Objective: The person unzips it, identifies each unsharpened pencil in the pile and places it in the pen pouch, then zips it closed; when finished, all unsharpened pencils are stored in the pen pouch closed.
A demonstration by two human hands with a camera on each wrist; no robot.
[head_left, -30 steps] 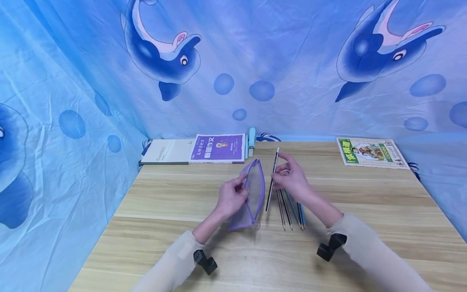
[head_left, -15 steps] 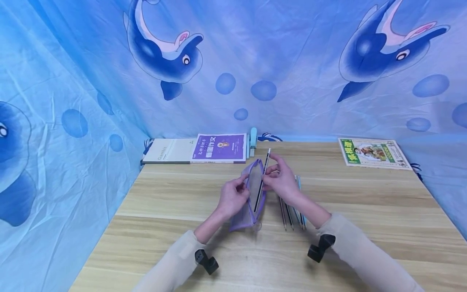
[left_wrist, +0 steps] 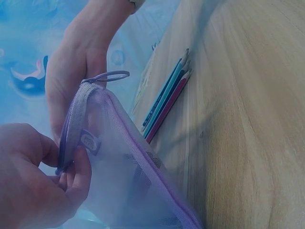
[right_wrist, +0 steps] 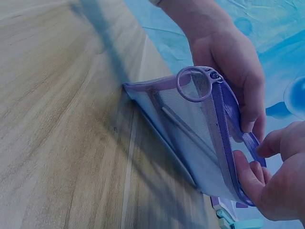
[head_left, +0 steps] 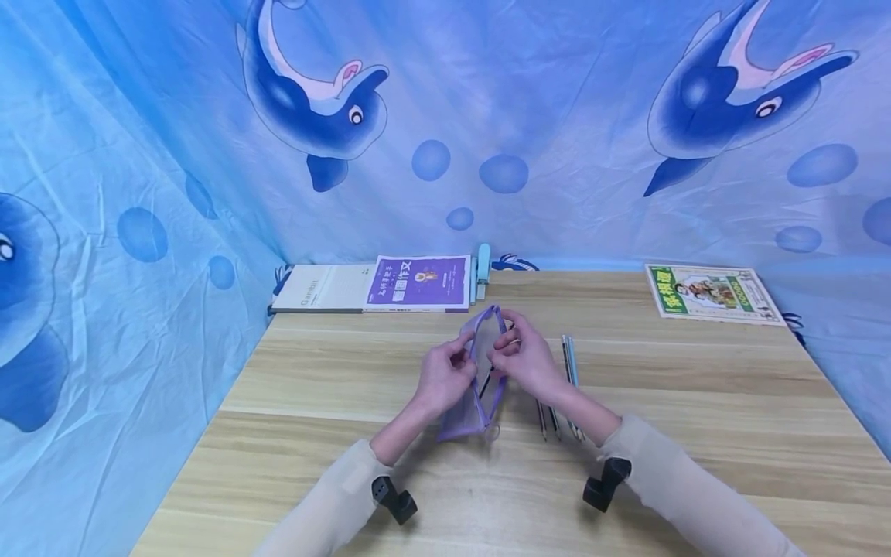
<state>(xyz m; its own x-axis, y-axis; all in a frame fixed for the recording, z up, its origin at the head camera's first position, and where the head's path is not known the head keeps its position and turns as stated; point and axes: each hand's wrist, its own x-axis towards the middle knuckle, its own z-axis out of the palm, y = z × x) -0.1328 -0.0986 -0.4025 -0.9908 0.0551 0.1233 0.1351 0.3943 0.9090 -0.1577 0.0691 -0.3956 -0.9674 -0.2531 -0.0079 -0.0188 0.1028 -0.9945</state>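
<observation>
A purple mesh zip pouch (head_left: 462,410) stands on the wooden table with its mouth spread wide. My left hand (head_left: 445,379) pinches its left rim, thumb and fingers around the zip edge (left_wrist: 71,124). At the opposite rim, my right hand (head_left: 525,360) holds a dark pencil (head_left: 485,385) slanting down into the mouth; the fingers cover its middle. Through the mesh in the right wrist view, a pencil-like line (right_wrist: 188,131) shows inside. Several pencils (head_left: 554,424) lie loose beside the pouch, partly hidden under my right forearm. A ring pull (right_wrist: 194,84) hangs from the zip.
At the back left lie a pale notebook (head_left: 320,288) and a purple book (head_left: 419,282), with a turquoise item (head_left: 483,264) beside them. A green-edged booklet (head_left: 713,292) lies back right. A blue dolphin-print curtain (head_left: 557,93) closes off the far side.
My right hand has carried the pencil leftward from above the loose pencils, then lowered it into the pouch's mouth. The left hand keeps its pinch on the rim.
</observation>
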